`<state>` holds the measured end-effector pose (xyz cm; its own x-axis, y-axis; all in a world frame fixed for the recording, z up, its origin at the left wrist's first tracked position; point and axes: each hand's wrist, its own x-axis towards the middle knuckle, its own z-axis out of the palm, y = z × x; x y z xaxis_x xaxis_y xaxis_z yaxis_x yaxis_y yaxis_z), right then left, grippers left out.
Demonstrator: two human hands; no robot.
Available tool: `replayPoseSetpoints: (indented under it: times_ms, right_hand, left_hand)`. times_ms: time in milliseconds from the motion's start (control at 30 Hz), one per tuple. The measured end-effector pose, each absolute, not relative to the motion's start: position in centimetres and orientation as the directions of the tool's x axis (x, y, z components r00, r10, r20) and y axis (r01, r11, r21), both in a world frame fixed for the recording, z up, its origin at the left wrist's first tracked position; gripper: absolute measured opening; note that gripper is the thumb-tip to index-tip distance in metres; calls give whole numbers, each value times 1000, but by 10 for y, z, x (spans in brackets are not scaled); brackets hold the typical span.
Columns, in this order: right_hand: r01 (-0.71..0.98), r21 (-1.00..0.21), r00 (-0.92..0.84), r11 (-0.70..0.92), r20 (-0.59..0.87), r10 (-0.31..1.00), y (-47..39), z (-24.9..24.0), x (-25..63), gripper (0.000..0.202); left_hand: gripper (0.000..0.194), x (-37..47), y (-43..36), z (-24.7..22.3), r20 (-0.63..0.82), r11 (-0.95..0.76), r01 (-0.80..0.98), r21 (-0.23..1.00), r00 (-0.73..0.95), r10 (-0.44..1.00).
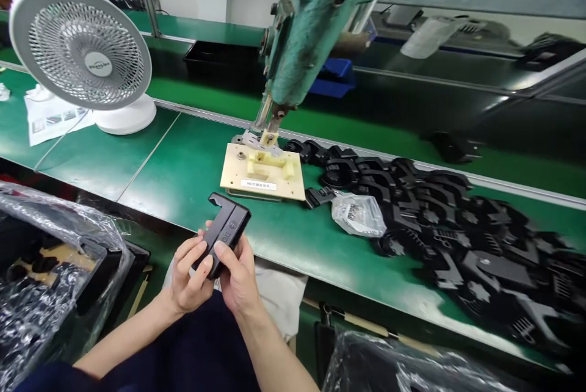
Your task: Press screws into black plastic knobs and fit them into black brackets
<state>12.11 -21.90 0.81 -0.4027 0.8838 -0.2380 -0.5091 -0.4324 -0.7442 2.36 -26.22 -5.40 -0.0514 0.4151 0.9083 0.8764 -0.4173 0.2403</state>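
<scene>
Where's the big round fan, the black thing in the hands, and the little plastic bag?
Fan [98,64]: head view, badge.
Black part [232,218]: head view, upper body.
Plastic bag [358,215]: head view, middle.

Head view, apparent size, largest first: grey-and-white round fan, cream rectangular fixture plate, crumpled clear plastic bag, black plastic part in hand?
1. Grey-and-white round fan
2. Cream rectangular fixture plate
3. Unranked: black plastic part, crumpled clear plastic bag. Look alike; part is nearer camera.

Black plastic part [229,226] held in both hands

Blocky, with a hooked arm at its far end and small markings on its upward face, it sits tilted between the left hand [190,275] and right hand [240,275], by the surface's [183,163] near edge.
</scene>
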Motion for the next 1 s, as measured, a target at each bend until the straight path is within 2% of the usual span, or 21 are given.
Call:
replayPoseSetpoints:
  times_ms: [67,167,233,300,333,400,500,733,867,1000]
  right_hand:
    - [-551,-712,-406,-435,-227,885,-222,10,131,32]
    - [-601,-690,-410,-403,-166,897,-225,13,147,35]
    - [-605,-698,-421,-384,-129,898,-228,13,154,41]
    - [-588,-716,-433,-376,-114,894,-233,12,159,44]
    - [-577,-725,-438,-376,-114,892,-236,10,159,44]
    - [-561,-734,-451,-382,-116,885,-242,7,160,45]
    - [-558,-735,-458,-385,-115,882,-251,4,158,45]
    - [-553,-777,-341,-300,-118,933,-264,2,154,41]
    - [-540,-794,-340,-279,-97,935,-271,-4,153,47]
    - [-471,-860,-305,-195,-49,951,-274,-12,153,47]
  left_hand:
    - [60,31,-278,-51,858,-492,801,341,-52,511]
    - [60,39,-303,-41,702,-508,574,643,-174,691]
    - [47,42,-315,-33,491,-383,349,855,-309,814]
    - [35,43,-320,-24,230,-204,110,973,-356,906]
    - [33,43,-320,-20,119,-124,7,992,-335,935]
    - [38,43,-318,-13,-8,-29,-142,989,-255,967]
    - [52,46,-317,-8,-51,4,-242,970,-189,981]
    - [63,51,-321,-10,-66,29,-160,987,-232,970]
    - [61,48,-330,-18,-142,105,-169,980,-222,965]
    - [60,35,-341,-29,-216,187,-131,974,-254,943]
